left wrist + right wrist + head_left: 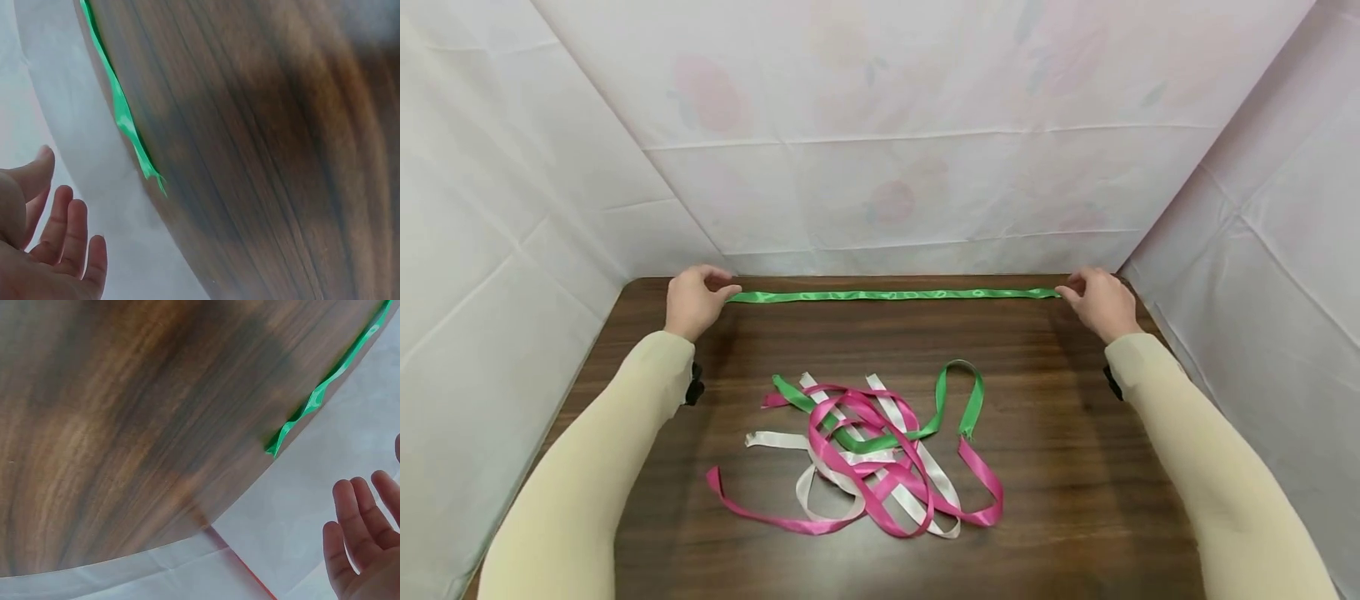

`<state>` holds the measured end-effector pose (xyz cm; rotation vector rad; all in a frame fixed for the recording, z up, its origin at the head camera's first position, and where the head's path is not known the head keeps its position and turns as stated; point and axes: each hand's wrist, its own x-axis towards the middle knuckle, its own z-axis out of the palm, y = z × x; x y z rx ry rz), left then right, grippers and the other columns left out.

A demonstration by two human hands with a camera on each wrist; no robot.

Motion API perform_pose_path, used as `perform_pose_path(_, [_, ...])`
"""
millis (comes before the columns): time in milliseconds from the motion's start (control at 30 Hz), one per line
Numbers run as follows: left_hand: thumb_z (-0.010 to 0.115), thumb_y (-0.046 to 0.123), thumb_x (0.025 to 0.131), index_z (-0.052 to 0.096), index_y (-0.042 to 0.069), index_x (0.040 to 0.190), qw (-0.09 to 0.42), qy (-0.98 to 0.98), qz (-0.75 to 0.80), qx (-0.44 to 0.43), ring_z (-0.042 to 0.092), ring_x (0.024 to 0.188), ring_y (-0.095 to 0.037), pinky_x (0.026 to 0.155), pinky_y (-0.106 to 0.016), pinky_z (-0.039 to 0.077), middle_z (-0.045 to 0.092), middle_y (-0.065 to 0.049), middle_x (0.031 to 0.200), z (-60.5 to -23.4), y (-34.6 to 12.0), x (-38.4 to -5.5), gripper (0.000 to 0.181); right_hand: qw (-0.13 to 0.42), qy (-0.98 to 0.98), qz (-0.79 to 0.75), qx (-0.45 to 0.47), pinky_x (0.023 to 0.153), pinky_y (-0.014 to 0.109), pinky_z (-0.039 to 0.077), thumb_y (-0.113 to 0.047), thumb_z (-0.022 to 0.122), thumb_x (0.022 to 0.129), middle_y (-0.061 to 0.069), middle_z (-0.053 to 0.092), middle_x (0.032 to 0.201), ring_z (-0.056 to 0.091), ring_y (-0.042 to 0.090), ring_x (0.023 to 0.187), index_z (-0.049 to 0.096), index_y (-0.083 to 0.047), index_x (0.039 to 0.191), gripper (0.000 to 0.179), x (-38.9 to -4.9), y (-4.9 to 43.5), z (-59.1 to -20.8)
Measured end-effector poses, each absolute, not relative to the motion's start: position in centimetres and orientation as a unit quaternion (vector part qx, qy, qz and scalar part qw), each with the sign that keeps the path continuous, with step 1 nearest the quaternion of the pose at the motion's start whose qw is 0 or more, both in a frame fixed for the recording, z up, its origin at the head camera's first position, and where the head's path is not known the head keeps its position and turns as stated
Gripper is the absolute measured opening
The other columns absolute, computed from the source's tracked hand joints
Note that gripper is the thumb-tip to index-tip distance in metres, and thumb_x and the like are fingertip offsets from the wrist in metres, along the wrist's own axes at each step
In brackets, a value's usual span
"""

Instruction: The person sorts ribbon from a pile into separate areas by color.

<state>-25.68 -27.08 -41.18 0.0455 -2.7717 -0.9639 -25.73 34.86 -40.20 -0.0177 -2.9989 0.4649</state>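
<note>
A green satin ribbon (887, 295) lies stretched nearly straight along the far edge of the wooden table. At its left end is my left hand (695, 302); at its right end, my right hand (1101, 302). The left wrist view shows the left hand (56, 259) with fingers spread and loosely bent, apart from the ribbon's frayed tip (153, 172). Likewise, in the right wrist view the fingers of the right hand (369, 550) are relaxed, away from the ribbon end (275, 445). Neither hand holds anything.
Mid-table lies a loose tangle of pink ribbon (805, 527), white ribbon (778, 440) and another green ribbon (868, 445). Dark wood of the table (1075, 500) surrounds it. Pale cloth hangs behind the table (850, 192) and on both sides.
</note>
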Motion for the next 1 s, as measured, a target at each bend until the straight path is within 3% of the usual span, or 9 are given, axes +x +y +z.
perform_pose_path(233, [0.071,0.019,0.099,0.071,-0.004,0.118,0.099,-0.940,-0.327,-0.016,0.062,0.107,-0.042,0.095,-0.057,0.050,0.068,-0.028,0.118,-41.0,-26.1,-24.8,0.030,0.046,-0.985,0.167,-0.003,0.086,0.059,0.049,-0.038,0.063,0.103,0.026,0.067,0.121,0.064,0.042,0.107,0.065,-0.001,0.130,0.045,-24.7,34.8,-39.9])
perform_pose_path(467, [0.071,0.019,0.099,0.072,-0.004,0.117,0.104,-0.937,-0.331,-0.046,0.062,0.108,-0.041,0.094,-0.056,0.050,0.067,-0.026,0.122,-40.8,-24.8,-24.4,0.029,0.065,-0.986,0.153,0.033,0.083,0.057,0.048,-0.034,0.065,0.102,0.024,0.067,0.113,0.066,0.040,0.098,0.067,0.001,0.125,0.042,-23.4,34.2,-39.9])
perform_pose_path(767, [0.071,0.024,0.099,0.070,-0.001,0.120,0.080,-0.931,-0.346,-0.083,0.064,0.109,-0.040,0.094,-0.054,0.051,0.069,-0.023,0.120,-40.3,-21.5,-23.5,0.033,0.088,-0.981,0.164,0.062,0.084,0.059,0.050,-0.032,0.065,0.102,0.025,0.068,0.121,0.067,0.041,0.100,0.069,-0.001,0.125,0.039,-21.7,32.9,-41.1])
perform_pose_path(1000, [0.070,0.028,0.100,0.067,0.005,0.128,0.043,-0.902,-0.414,-0.111,0.065,0.103,-0.030,0.085,-0.039,0.051,0.072,-0.017,0.117,-39.4,-18.0,-22.4,0.036,0.104,-0.978,0.161,0.088,0.084,0.059,0.052,-0.032,0.067,0.102,0.024,0.069,0.124,0.069,0.040,0.095,0.069,-0.001,0.124,0.038,-20.7,31.6,-41.5])
